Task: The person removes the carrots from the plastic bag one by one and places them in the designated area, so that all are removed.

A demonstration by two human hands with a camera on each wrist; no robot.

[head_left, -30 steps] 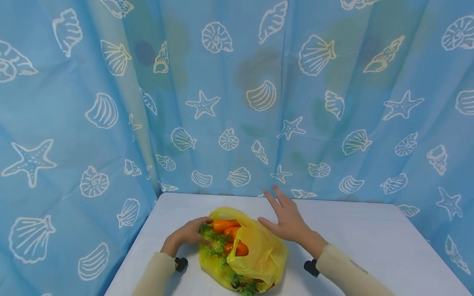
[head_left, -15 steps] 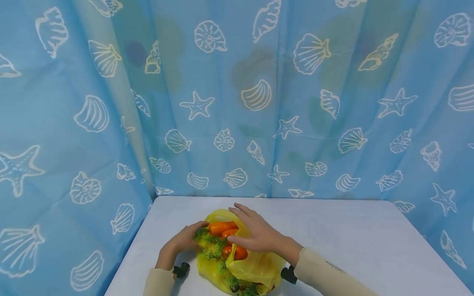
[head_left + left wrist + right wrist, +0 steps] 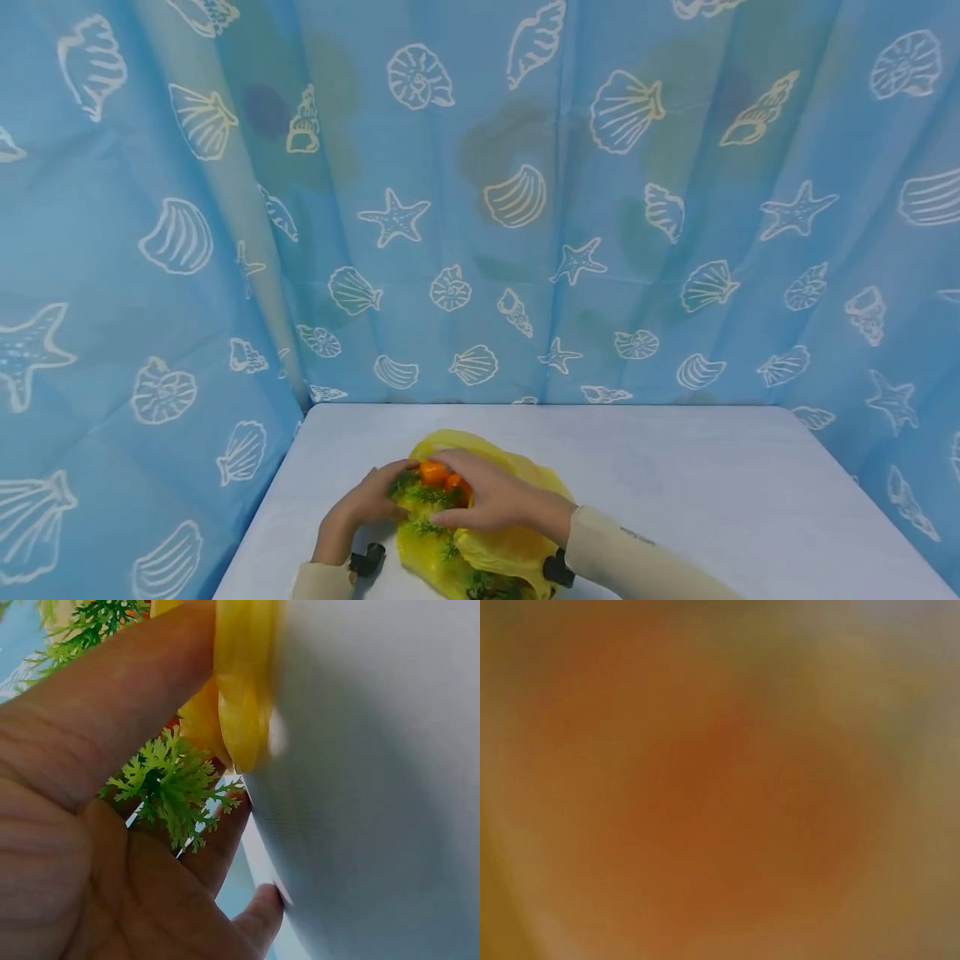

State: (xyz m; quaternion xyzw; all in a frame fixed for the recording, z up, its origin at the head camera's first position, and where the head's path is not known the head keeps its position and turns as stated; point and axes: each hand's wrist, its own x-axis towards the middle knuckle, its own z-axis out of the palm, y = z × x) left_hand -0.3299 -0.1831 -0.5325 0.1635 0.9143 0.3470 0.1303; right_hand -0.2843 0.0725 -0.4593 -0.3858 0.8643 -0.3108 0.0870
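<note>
A yellow plastic bag [image 3: 423, 560] lies on the table with several orange carrots [image 3: 432, 473] and their feathery green tops [image 3: 438, 497] showing at its opening. My left hand [image 3: 363, 498] is at the bag's left side, thumb and fingers spread around the leaves. In the left wrist view the thumb touches the yellow plastic [image 3: 244, 690], and a leafy sprig [image 3: 169, 780] lies against the fingers. Over the opening reaches my right hand [image 3: 487, 492], fingers extended above the carrots and thumb apart, covering part of them. The right wrist view is only an orange blur.
The white table [image 3: 675, 475] extends to the right of the bag. Behind and at the left hangs a blue curtain [image 3: 465, 242] with white shell prints. Dark wrist-worn devices sit under the left wrist [image 3: 367, 560] and the right wrist [image 3: 558, 569].
My right hand has moved left and down from the bag's right side to over the carrots. The left hand stays beside the leaves. The head view has shifted slightly.
</note>
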